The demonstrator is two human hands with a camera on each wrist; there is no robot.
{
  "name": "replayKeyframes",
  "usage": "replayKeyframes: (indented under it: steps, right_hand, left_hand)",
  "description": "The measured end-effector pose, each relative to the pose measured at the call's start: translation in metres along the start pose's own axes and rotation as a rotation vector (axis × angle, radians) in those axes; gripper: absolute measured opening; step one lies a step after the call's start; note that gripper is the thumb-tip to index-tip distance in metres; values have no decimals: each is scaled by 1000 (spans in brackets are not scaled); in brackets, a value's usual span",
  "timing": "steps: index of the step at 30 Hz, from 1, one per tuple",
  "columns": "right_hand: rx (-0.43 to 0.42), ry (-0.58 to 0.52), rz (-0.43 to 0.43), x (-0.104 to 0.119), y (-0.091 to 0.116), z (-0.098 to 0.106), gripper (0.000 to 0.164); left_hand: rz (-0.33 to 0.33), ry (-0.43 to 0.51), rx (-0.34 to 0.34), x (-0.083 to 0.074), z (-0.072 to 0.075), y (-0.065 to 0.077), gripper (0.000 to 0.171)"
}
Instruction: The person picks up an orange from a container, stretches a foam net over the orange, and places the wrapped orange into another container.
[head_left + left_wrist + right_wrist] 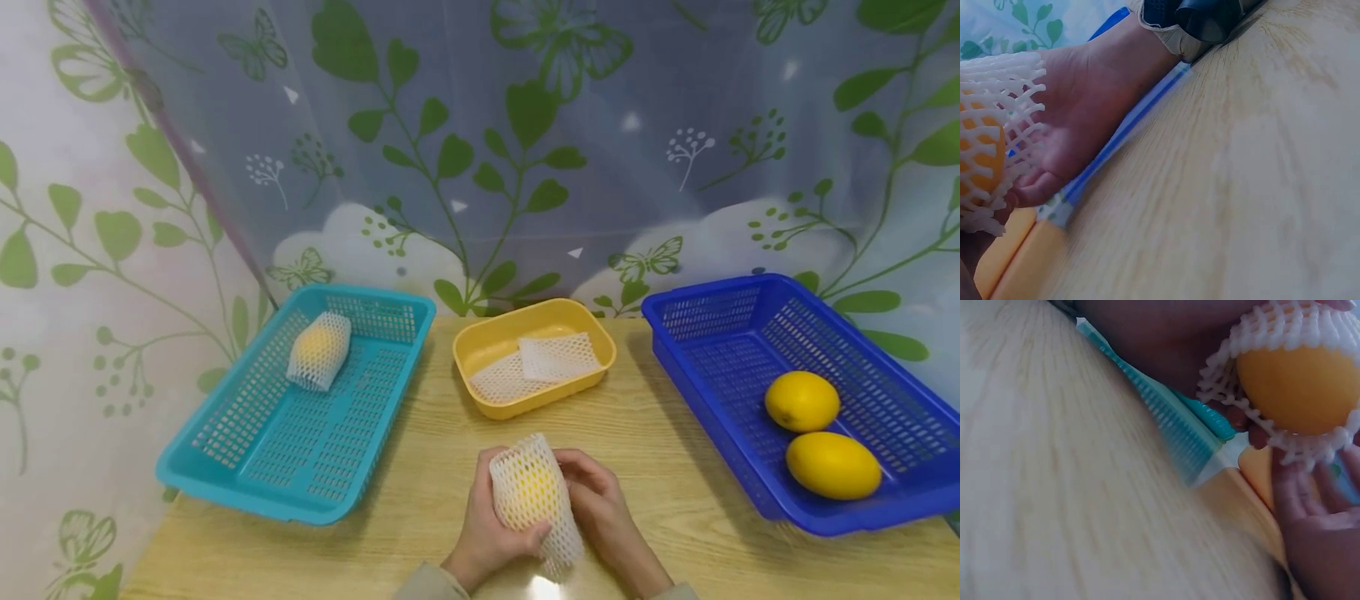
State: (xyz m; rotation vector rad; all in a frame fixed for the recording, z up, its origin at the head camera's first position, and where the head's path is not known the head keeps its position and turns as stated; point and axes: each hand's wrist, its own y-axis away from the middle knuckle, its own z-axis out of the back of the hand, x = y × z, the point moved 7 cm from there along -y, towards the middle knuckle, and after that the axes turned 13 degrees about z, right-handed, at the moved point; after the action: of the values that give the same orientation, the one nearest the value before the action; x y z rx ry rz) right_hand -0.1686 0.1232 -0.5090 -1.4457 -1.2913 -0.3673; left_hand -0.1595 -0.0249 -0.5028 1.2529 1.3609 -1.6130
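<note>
My left hand [491, 533] grips a lemon [537, 493] inside a white foam net sleeve [562, 542], thumb across its near side. At the sleeve's right side, my right hand [603, 512] has curled fingers at the net, with some fingertips hidden behind it. In the right wrist view, the lemon [1300, 390] shows bare through the sleeve's wide open end, and fingers [1291, 487] hold the net's rim. The left wrist view shows the net mesh [1022, 119] reaching past the fruit.
On the left, a teal basket [296, 508] holds one netted lemon [318, 350]. A yellow tray [517, 408] with flat foam nets [558, 357] stands behind the hands. Two bare lemons [802, 402] lie in a blue basket [720, 442] on the right. A patterned curtain [480, 150] hangs behind the wooden table.
</note>
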Motion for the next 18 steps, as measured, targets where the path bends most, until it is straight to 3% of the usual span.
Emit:
replayKeyframes:
  steps: [4,7,14,18]
  right_hand:
    - [61,-85,-114,-6,2,-4,46]
    - [79,-152,-146,-6,3,-5,51]
    - [10,-305,-101,-4,4,-1,60]
    - [-7,-350,-61,-1,3,2,60]
  left_hand:
    - [34,50,-1,1,1,0,87]
    - [63,98,-4,2,2,1,88]
    - [193,278,4,11,1,-1,82]
    - [181,214,-70,10,5,-1,80]
